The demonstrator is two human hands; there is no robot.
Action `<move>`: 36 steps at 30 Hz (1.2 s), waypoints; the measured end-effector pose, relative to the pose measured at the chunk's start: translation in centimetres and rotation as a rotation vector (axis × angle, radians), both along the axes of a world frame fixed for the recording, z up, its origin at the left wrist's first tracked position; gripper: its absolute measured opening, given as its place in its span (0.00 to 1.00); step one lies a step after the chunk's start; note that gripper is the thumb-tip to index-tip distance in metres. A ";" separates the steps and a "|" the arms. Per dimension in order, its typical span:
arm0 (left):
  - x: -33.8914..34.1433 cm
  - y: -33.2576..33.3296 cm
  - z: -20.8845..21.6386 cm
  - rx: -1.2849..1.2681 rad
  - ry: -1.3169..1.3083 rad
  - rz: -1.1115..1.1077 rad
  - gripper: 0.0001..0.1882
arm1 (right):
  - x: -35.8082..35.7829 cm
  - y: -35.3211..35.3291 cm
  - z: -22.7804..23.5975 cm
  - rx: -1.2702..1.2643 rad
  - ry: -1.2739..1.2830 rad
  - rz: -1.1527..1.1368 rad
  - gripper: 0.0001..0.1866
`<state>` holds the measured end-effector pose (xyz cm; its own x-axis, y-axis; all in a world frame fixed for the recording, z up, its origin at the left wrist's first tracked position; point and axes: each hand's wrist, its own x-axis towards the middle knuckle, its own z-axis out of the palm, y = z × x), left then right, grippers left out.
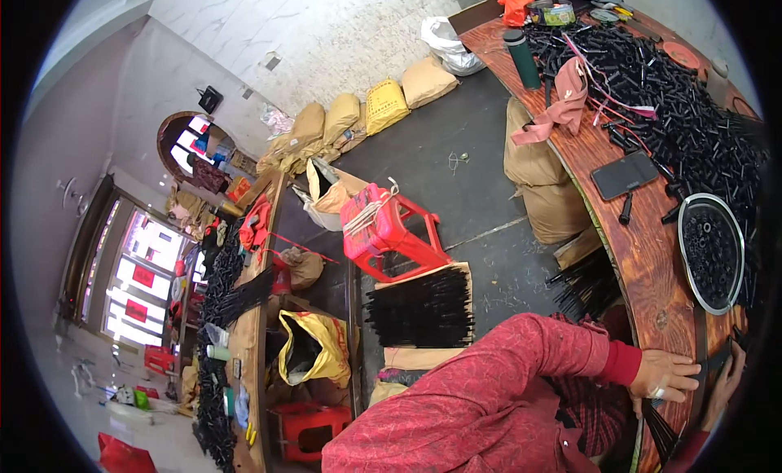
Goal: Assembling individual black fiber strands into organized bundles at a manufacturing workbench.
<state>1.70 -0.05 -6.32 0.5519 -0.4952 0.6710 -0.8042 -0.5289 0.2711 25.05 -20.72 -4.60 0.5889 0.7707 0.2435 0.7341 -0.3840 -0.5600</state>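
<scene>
1. Along the right, glossy wooden table [661,298] with a curving near edge; at that edge, left hand [665,375], wrist crossing over it.
2. Strip of visible wood grain between left hand and black smartphone [624,176]; metal tray [681,243] just beside that strip, farther in.
3. Beyond the table edge, dark floor [481,180] reaching to a red plastic stool [371,246] and rod-covered cardboard.
4. Left hand: released, palm down on the wood, fingers extended, ring on one finger; slim black rods [661,432] just below.
5. Right hand [723,387]: partly curled, close beside a dark flat piece [717,360] lying between both hands; whether gripping or merely touching, impossible to tell in the shadow.
6. Heaped across the far side, small black tubular parts [627,74], smooth and hard-looking; in the tray, black rings.
7. Nearby, soft pink cloth [562,114], cylindrical green flask [522,59], plump brown sacks [542,171].
</scene>
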 end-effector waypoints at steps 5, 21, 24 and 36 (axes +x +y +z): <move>-0.3 -0.2 -0.1 -0.066 -0.064 -0.013 0.58 | -1.4 -1.4 2.3 0.119 0.043 -0.053 0.15; -0.9 0.1 7.4 0.264 0.350 0.103 0.45 | -5.3 2.3 6.2 0.196 -0.155 -0.137 0.10; -1.2 0.1 7.7 0.229 0.373 0.132 0.34 | -5.5 2.0 6.4 0.168 -0.211 -0.135 0.09; -1.1 0.5 7.5 0.292 0.351 0.142 0.33 | -6.1 2.9 6.7 0.172 -0.237 -0.174 0.08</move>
<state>0.61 0.43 1.23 0.7963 -0.5385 0.2756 -0.6046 -0.7216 0.3371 18.97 -17.85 2.07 0.6194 0.5995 0.5068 0.7834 -0.4297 -0.4491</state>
